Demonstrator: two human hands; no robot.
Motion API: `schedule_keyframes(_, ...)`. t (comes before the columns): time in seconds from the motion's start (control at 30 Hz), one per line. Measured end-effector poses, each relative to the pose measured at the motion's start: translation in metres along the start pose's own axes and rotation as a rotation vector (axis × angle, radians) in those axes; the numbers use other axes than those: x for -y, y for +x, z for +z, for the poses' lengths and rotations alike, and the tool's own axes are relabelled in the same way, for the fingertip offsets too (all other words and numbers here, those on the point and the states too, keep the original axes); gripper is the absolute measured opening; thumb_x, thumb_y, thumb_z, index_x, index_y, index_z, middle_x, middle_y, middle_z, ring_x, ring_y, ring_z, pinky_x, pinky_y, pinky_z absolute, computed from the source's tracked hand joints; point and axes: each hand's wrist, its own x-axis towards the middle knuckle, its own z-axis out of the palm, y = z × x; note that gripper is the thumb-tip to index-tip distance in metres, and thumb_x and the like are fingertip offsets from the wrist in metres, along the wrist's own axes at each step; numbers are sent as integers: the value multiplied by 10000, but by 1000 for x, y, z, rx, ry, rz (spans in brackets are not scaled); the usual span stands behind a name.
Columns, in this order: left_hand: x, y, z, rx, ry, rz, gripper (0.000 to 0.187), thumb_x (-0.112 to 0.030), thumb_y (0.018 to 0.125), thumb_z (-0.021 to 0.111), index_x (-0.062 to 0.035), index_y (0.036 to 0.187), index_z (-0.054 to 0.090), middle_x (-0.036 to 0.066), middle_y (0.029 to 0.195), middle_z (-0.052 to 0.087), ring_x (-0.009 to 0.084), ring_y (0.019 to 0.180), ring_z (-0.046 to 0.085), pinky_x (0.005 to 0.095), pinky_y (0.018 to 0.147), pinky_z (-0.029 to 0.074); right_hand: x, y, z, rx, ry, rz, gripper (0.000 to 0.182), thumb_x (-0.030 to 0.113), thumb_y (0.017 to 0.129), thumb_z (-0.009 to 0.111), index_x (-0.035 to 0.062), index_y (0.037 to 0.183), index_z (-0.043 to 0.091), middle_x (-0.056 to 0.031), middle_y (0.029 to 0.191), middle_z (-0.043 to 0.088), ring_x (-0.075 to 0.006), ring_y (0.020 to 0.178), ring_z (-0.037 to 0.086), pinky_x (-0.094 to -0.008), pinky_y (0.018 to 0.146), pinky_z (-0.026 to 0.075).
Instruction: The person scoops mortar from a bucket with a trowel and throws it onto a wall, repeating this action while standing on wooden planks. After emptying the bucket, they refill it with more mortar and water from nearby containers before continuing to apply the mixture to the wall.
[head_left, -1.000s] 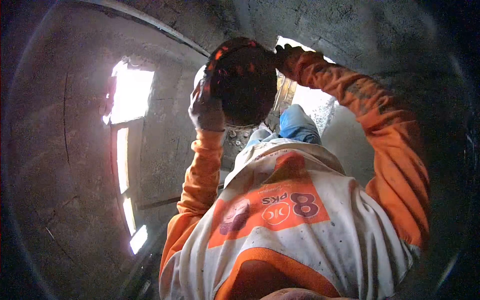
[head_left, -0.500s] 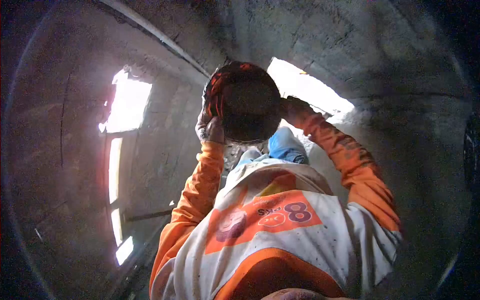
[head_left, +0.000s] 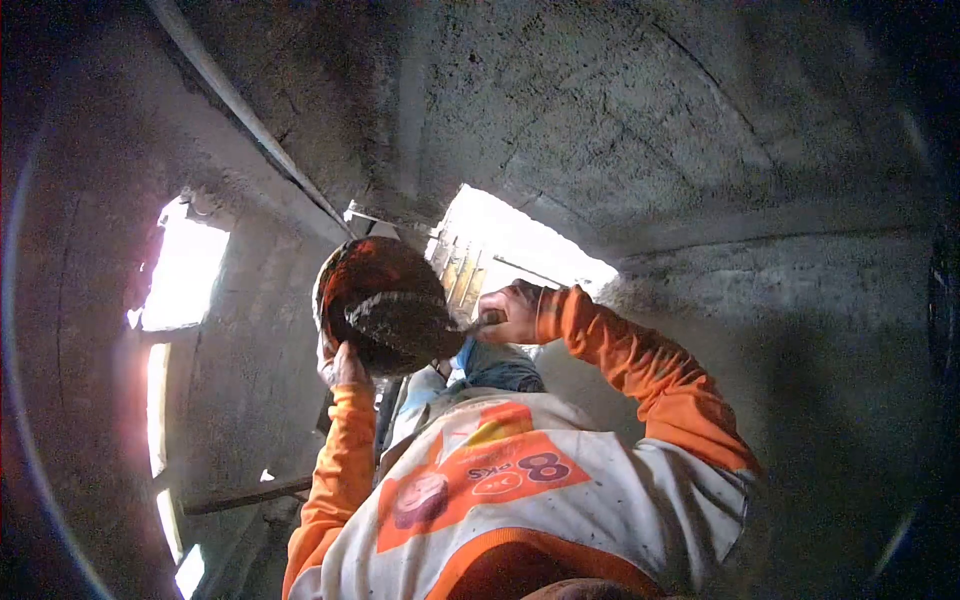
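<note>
A dark, round bowl [head_left: 378,262] with a reddish inner wall is tilted in front of my chest. My left hand [head_left: 343,368] is closed on its near left side, thumb against the rim and the other fingers partly hidden behind it. At the bowl's right edge my right hand [head_left: 513,312] is wrapped round the handle of a trowel [head_left: 462,332]. The trowel's blade reaches over the bowl, and a grey, rough mass like wet mortar [head_left: 395,315] shows there. Shadow hides the bowl's bottom.
Rough grey plastered walls [head_left: 590,110] surround me. A bright opening [head_left: 540,235] lies beyond my right hand, and another window opening [head_left: 185,265] is at left. A long pale pipe or edge [head_left: 235,100] runs at upper left. A dark bar [head_left: 250,497] juts at lower left.
The bowl and my left hand have moved left and down in the view. My right hand, formerly dark beside the rim, now shows with the trowel over the bowl. The whole view has shifted.
</note>
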Motion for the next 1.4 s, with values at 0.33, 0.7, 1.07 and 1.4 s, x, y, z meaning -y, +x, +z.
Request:
schedule_keyframes(0.33, 16, 3, -11, -175, 126, 63, 384, 62, 623, 415, -14, 974, 552, -25, 733, 544, 69, 572, 465, 191, 545, 385, -34, -18, -240, -993, 157, 291, 230, 294, 773, 545, 70, 722, 521, 22, 543, 444, -88, 474, 428, -253, 433, 342)
schedule_keyframes(0.7, -4, 4, 82, 307, 145, 382, 361, -28, 646, 479, -34, 996, 569, 98, 1034, 522, 242, 1016, 449, 331, 889, 329, -22, 11, -46, 30, -720, 152, 341, 79, 721, 493, 29, 1058, 485, -172, 903, 529, -273, 828, 537, -336, 696, 443)
schedule_keyframes(1.07, -109, -37, 108, 518, 709, 1049, 268, -83, 683, 498, -35, 939, 561, 146, 1004, 532, 322, 965, 481, 385, 882, 341, -61, 44, 53, 77, 180, -314, 310, 187, 727, 567, 123, 1025, 516, -93, 1013, 541, -244, 868, 547, -321, 755, 462)
schedule_keyframes(1.4, -53, 7, 61, 230, -247, -45, 341, 32, 649, 454, -4, 972, 559, 26, 800, 584, 108, 663, 529, 216, 611, 427, -4, 35, 17, -149, -319, 392, 251, 261, 758, 539, 81, 933, 535, -138, 875, 580, -295, 798, 567, -370, 680, 456)
